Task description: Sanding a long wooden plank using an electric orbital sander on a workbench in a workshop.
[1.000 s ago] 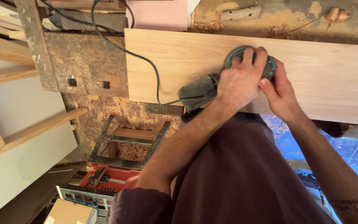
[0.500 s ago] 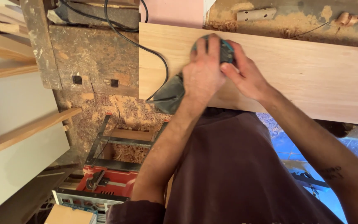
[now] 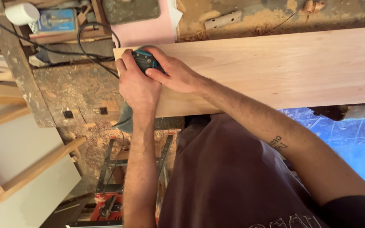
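Both hands clasp a teal orbital sander (image 3: 145, 60): left hand (image 3: 137, 86) behind, right hand (image 3: 175, 75) on top. Its dust bag (image 3: 125, 118) trails toward 7 o'clock. The sander sits at the 9 o'clock end of a pale board (image 3: 275, 67), long axis 3 to 9, on a sawdusty workbench (image 3: 77, 84).

The left hand (image 3: 136, 86) lies palm down, knuckles up, fingers curled forward and closed in a grip; its bare forearm runs straight down toward the body. The right hand (image 3: 172, 74) reaches across from the right, fingers bent and touching the left hand's fingers; its forearm slants down to the right, tattooed near the wrist.
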